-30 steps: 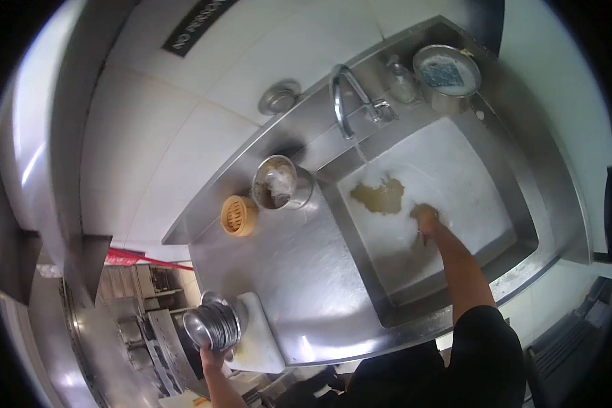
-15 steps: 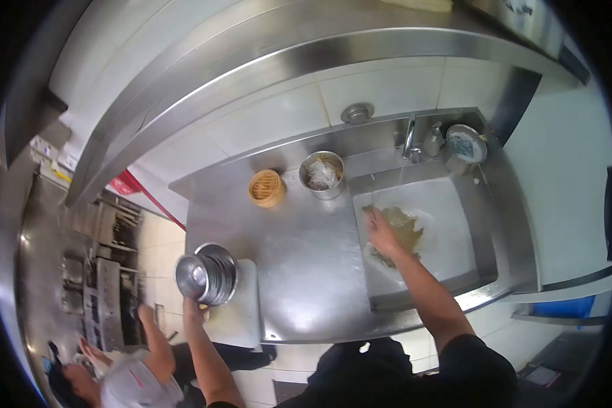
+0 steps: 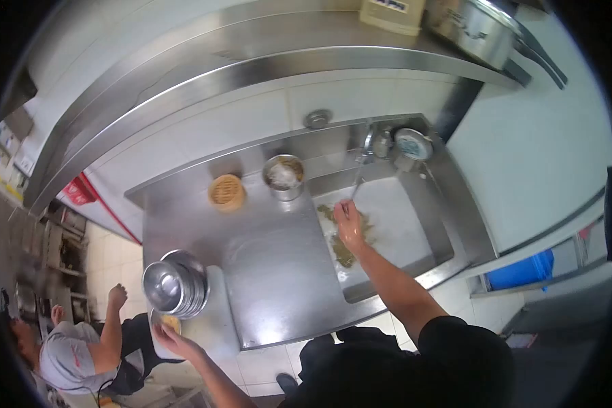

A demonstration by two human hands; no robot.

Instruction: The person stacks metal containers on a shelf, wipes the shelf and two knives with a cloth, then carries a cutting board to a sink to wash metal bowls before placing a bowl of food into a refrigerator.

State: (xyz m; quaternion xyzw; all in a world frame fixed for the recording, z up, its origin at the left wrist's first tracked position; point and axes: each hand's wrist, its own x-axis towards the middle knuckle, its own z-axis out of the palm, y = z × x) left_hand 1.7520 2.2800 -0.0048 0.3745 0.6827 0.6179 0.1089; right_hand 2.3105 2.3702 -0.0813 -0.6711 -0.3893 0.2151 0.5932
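My right hand is over the sink basin, in the thin stream from the faucet. Its fingers are curled together, and what they hold, if anything, is hidden. Beneath it, wet greenish-brown scraps lie spread on the basin floor. My left hand is open, fingers stretched out, right at the rim of a bowl with yellow contents. Just above that hand, a tilted stack of metal bowls stands by the white cutting board.
On the steel counter are a bamboo steamer and a metal pot with whitish contents. A soap bottle and a round container stand behind the basin. Another person is at the lower left. A steel shelf overhangs the counter.
My right hand has come up from the scraps into the water stream. My left hand has drawn back from the bowl stack and opened. The view has swung to the right.
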